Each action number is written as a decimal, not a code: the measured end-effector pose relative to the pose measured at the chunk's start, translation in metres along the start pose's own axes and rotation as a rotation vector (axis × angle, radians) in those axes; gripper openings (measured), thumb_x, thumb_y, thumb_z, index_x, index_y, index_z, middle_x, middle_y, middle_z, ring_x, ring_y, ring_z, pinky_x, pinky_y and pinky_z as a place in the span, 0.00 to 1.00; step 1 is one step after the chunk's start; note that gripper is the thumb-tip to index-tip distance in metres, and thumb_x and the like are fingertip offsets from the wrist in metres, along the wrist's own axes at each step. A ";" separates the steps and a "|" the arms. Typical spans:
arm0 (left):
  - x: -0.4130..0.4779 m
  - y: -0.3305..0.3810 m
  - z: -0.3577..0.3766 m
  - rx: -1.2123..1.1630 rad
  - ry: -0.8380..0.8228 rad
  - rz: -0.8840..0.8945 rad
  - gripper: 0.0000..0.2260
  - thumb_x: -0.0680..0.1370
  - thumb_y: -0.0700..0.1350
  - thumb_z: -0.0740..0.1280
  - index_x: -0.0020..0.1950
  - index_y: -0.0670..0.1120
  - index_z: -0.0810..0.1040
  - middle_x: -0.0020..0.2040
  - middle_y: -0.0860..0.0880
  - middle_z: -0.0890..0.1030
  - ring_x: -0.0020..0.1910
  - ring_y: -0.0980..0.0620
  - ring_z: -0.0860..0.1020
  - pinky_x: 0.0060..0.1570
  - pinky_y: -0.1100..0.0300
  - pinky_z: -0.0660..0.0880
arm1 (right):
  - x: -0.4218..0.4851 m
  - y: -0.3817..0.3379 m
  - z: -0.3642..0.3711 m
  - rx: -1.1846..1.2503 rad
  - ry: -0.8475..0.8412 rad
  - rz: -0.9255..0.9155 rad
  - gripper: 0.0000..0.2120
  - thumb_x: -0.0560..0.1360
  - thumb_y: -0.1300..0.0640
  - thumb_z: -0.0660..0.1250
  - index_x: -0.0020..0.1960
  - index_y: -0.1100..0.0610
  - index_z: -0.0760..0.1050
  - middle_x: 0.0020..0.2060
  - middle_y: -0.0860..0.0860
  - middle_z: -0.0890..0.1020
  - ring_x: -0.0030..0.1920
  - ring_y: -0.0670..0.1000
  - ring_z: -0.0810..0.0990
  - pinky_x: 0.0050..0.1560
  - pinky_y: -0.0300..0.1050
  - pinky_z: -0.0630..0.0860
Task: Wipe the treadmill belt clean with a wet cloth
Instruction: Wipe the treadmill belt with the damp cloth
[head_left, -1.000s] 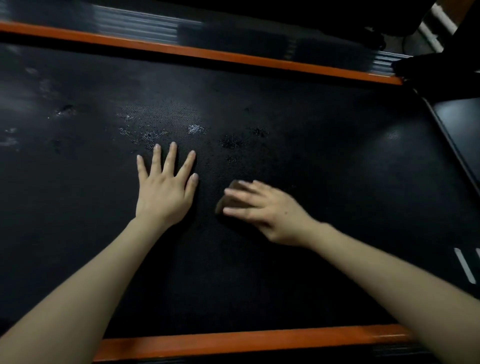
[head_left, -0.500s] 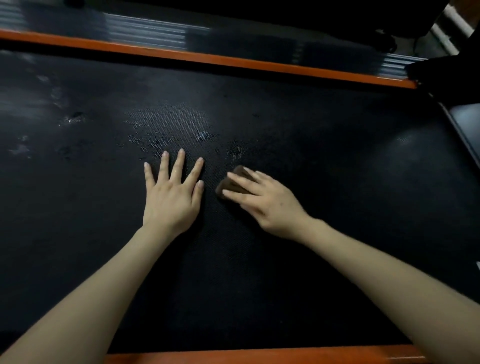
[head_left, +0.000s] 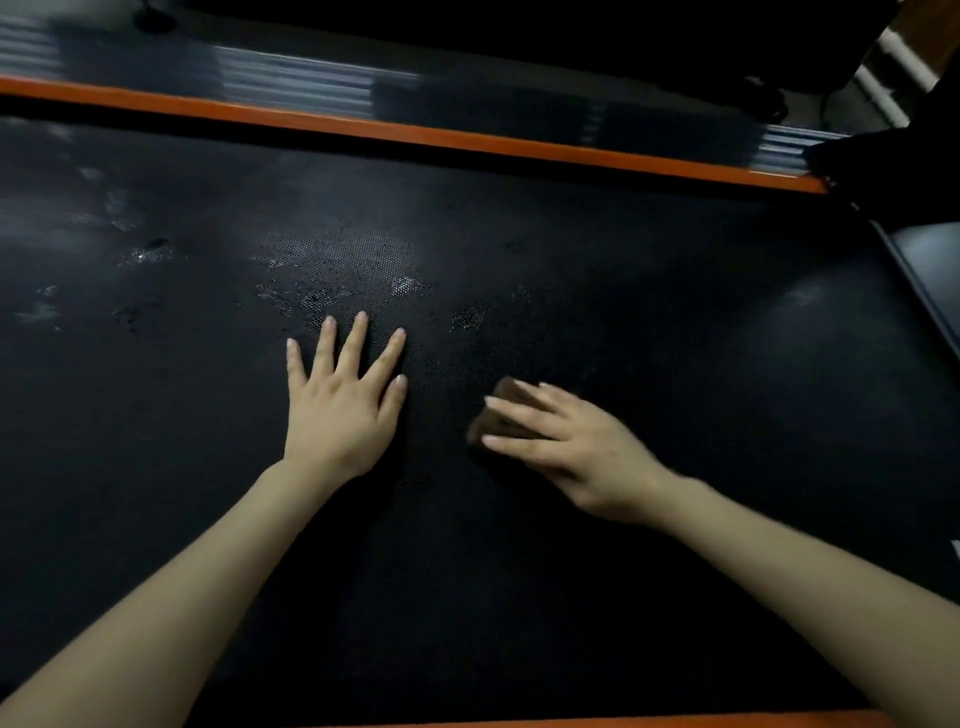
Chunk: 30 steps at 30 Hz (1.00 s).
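Black, dimpled treadmill belt (head_left: 675, 364) fills most of what we see, with an orange side rail (head_left: 415, 132) running along its far edge. We have our left hand (head_left: 340, 415) laid flat on the belt, palm down, fingers straight and spread apart. Near it, our right hand (head_left: 576, 447) presses a small dark brown cloth (head_left: 501, 410) onto the belt. Its fingers lie straight and fairly close together over the cloth, which shows slightly blurred under the fingertips. Glistening wet patches (head_left: 405, 285) sit on the belt just beyond our left hand and farther left.
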<state>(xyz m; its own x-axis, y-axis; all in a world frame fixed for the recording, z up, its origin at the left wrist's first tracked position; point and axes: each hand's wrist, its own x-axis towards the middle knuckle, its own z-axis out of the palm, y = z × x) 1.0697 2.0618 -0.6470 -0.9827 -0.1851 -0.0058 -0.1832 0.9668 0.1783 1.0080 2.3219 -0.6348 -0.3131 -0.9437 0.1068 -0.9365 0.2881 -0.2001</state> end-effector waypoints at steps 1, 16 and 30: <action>0.002 -0.002 -0.003 -0.009 -0.001 0.005 0.32 0.74 0.62 0.38 0.75 0.58 0.59 0.77 0.45 0.56 0.76 0.40 0.50 0.71 0.39 0.43 | -0.009 0.019 -0.006 -0.027 0.008 -0.005 0.19 0.77 0.56 0.57 0.67 0.50 0.70 0.70 0.54 0.69 0.70 0.60 0.65 0.69 0.56 0.61; 0.067 -0.009 -0.003 0.053 -0.003 -0.100 0.23 0.82 0.56 0.45 0.78 0.55 0.51 0.79 0.49 0.49 0.77 0.40 0.44 0.70 0.36 0.39 | 0.070 0.045 0.001 -0.016 0.063 0.060 0.20 0.77 0.53 0.55 0.65 0.51 0.74 0.68 0.54 0.72 0.68 0.62 0.69 0.67 0.57 0.62; 0.066 -0.011 0.000 0.038 0.039 -0.098 0.23 0.82 0.56 0.44 0.77 0.57 0.50 0.79 0.51 0.49 0.77 0.43 0.43 0.72 0.39 0.38 | 0.100 0.057 0.007 0.023 0.075 0.071 0.19 0.78 0.53 0.55 0.67 0.50 0.73 0.70 0.53 0.70 0.69 0.61 0.67 0.69 0.55 0.61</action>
<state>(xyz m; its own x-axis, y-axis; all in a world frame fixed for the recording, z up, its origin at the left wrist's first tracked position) 1.0069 2.0390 -0.6498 -0.9583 -0.2851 0.0168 -0.2800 0.9496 0.1409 0.9243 2.2426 -0.6419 -0.3905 -0.9059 0.1640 -0.9077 0.3493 -0.2324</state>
